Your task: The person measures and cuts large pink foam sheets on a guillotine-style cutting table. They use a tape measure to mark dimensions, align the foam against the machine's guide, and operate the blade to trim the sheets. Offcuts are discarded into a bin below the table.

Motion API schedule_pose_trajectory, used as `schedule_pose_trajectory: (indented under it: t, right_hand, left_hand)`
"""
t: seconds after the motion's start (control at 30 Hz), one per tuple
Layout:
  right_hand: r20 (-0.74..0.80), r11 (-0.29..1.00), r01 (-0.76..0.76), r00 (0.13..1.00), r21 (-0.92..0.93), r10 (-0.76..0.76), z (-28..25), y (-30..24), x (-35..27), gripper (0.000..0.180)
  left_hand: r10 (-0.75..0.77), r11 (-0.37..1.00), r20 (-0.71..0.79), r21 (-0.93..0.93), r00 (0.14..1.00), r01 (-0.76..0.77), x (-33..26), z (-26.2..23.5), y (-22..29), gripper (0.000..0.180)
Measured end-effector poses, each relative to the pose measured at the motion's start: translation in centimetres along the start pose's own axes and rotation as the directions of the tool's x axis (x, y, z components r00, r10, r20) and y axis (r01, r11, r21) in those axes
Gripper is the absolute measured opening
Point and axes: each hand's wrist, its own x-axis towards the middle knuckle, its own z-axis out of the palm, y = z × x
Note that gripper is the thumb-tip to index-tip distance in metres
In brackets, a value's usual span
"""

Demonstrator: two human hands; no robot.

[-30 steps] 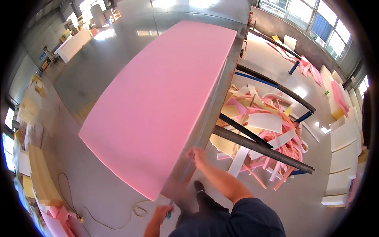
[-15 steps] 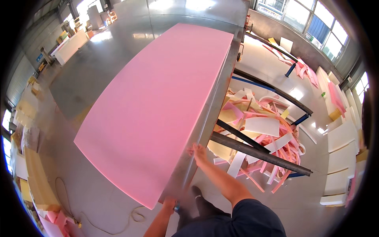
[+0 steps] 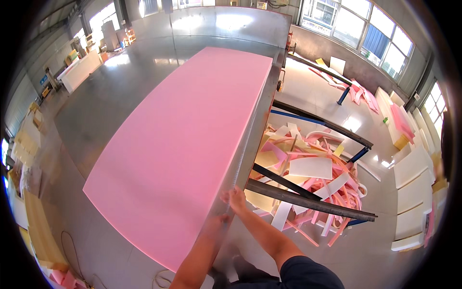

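A large pink foam sheet [image 3: 178,139] lies flat on the grey metal table [image 3: 115,82]. At the near part of its right edge is my right hand [image 3: 236,200], fingers closed; what they hold, if anything, is too small to name. A thin pale line [image 3: 239,161] with fine marks runs along the table beside the foam, up to this hand; its kind does not show. My left hand [image 3: 217,224] is just nearer to me, by the same foam edge. It is smeared by motion, with its fingers unclear.
Right of the table, dark metal beams [image 3: 308,200] with blue legs jut out over a heap of pink, white and yellow foam offcuts [image 3: 313,168]. White foam blocks [image 3: 414,192] stand along the right wall. A metal panel [image 3: 216,26] rises at the table's far end.
My left hand has moved up and forward along the foam edge, close to my right hand. The view has shifted, so the sheet and table appear lower.
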Motion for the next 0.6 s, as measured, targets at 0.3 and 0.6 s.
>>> schedule_pose_trajectory:
  t: [0.3,0.6]
  right_hand:
    - [-0.029,0.991,0.065,0.997,-0.116,-0.069,-1.2,-1.9,1.8,0.028]
    - [-0.024,0.985,0.083,0.996,-0.148,-0.088,-2.3,-2.9,3.2,0.027]
  left_hand:
    - [-0.007,0.998,0.01,-0.06,1.0,0.007,2.2,2.4,1.6,0.026]
    - [-0.033,0.993,0.001,-0.116,0.999,0.033,0.9,5.6,3.7,0.029]
